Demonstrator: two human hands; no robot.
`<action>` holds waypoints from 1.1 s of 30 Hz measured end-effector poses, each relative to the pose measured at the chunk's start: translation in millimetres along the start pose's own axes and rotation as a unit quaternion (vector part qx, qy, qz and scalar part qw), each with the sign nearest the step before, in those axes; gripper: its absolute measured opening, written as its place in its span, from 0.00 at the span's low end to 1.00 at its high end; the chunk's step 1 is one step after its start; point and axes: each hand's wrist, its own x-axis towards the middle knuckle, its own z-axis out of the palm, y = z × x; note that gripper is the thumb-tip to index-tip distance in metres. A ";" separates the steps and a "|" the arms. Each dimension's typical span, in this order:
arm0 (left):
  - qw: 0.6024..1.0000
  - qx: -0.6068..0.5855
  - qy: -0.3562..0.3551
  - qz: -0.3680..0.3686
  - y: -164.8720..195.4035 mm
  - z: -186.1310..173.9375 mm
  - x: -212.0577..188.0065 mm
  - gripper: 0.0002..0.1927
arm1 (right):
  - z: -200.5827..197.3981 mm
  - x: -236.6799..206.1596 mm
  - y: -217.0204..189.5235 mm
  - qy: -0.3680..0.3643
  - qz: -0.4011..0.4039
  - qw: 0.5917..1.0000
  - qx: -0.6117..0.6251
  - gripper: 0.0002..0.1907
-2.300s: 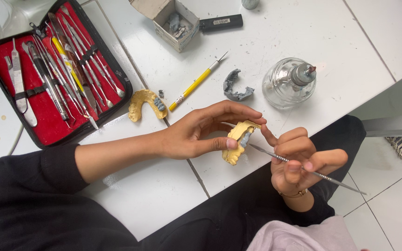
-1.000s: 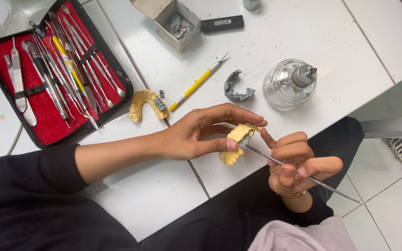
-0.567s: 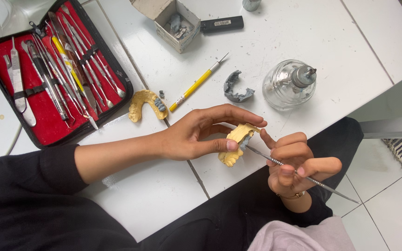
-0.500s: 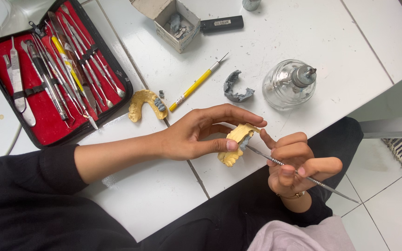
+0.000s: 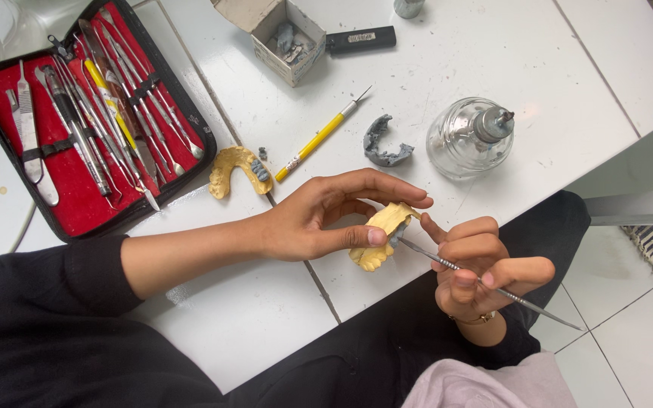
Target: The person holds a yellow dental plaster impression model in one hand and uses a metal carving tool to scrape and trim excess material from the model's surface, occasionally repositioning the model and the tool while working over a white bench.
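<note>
Right hand (image 5: 471,266) pinching thin metal carving tool (image 5: 493,287), tip on yellow dental cast (image 5: 379,236) clamped in left hand (image 5: 319,223) over counter (image 5: 553,83) edge; carving underway, steady light strokes needed. Beyond: second cast (image 5: 237,168), spirit lamp (image 5: 468,137), instrument case (image 5: 85,113).

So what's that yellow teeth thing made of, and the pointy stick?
The yellow cast in the left hand looks like dental plaster: matte, chalky, chunky. The thin tool in the right hand looks like metal: grey, slim, slightly shiny.
</note>
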 end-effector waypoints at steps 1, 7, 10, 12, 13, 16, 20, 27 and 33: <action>1.000 0.002 0.001 -0.001 0.3 0.0 0.0 0.27 | 0.0 0.1 0.3 0.000 -0.003 1.000 -0.006 0.18; 1.000 -0.005 -0.003 -0.003 2.0 0.6 1.8 0.27 | -2.4 0.1 -0.6 -0.001 0.002 1.000 0.011 0.18; 1.000 -0.004 -0.003 -0.003 2.8 0.5 2.1 0.27 | -2.5 -0.2 -0.3 0.001 0.000 1.000 0.003 0.18; 1.000 -0.004 -0.002 -0.004 3.2 0.9 2.4 0.27 | -2.5 -0.2 -0.3 0.002 -0.003 1.000 -0.012 0.18; 1.000 -0.003 -0.001 -0.004 3.5 0.8 2.9 0.27 | -2.7 0.1 -0.3 0.002 -0.004 1.000 -0.022 0.18; 1.000 -0.001 -0.001 -0.005 4.0 1.0 3.2 0.27 | -2.4 -0.4 -1.3 -0.001 -0.001 1.000 -0.009 0.18; 1.000 -0.005 -0.002 -0.006 4.7 1.0 3.2 0.27 | -2.5 0.0 -1.7 -0.008 0.002 1.000 0.011 0.18; 1.000 -0.002 -0.002 -0.004 5.2 0.5 3.8 0.28 | -1.7 0.7 -1.1 0.001 -0.007 1.000 -0.019 0.18; 1.000 -0.004 -0.003 -0.005 6.1 -0.3 3.4 0.28 | -1.6 0.4 -1.9 -0.003 -0.006 0.999 -0.035 0.18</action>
